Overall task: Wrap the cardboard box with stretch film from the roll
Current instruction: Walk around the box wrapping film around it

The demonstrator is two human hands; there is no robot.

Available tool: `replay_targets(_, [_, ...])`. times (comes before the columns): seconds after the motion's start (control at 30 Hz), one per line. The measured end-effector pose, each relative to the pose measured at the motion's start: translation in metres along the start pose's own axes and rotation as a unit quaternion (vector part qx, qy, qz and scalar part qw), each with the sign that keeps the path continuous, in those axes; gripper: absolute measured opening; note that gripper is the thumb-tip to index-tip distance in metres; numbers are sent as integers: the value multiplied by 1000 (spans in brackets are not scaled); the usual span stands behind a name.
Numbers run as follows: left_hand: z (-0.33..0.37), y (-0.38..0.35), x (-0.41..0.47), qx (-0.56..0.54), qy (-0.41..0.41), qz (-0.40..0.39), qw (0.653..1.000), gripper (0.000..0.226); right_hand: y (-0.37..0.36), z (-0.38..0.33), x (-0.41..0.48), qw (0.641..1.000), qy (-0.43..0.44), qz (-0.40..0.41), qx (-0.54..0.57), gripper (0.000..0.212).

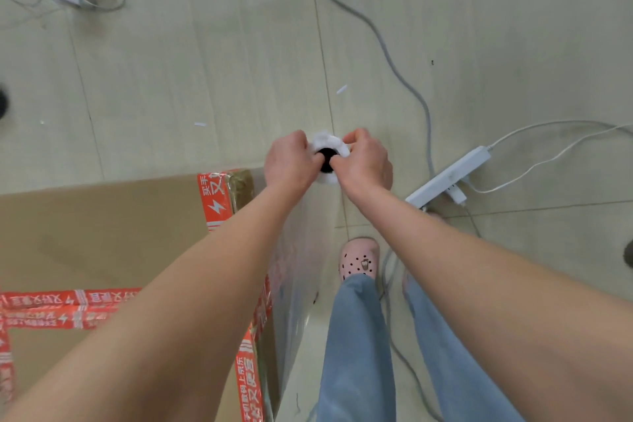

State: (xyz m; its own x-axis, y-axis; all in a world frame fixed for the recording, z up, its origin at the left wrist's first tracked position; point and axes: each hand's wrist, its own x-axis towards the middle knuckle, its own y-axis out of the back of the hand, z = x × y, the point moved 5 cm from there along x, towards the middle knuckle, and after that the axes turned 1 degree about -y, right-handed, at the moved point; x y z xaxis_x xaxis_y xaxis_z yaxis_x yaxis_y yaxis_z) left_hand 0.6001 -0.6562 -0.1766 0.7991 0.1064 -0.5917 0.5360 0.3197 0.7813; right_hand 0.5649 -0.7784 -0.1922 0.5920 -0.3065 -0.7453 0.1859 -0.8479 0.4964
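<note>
The roll (329,155) stands on end at the corner of the cardboard box (102,236). The left hand (291,161) and right hand (364,161) both grip its top, thumbs in the dark hole. Film (298,267) covers that side, so wrapping looks underway. Next, walk round, pulling tight. The red tape (215,199) has Chinese writing, too blurry to read.

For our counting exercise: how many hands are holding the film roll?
2: the left hand grips the roll on its left side, the right hand on its right.
</note>
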Motion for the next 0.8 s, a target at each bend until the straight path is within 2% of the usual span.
replay_targets(0.13, [-5,4,0,-16,73,10,997,21,0,-18,14,1000,18,-19,-5,26])
replay_targets(0.43, [8,14,5,83,-101,-26,991,39,-18,-29,13,997,15,-80,-14,21])
replay_targets(0.57, [10,19,16,125,-120,-32,984,37,-17,-41,17,996,27,-83,-22,21])
replay_targets(0.67, [13,21,31,148,-116,-64,980,37,-11,-48,21,995,28,-92,-16,18])
replay_targets(0.8, [14,18,51,193,-113,-120,967,31,-10,-46,24,995,2,-93,-29,40])
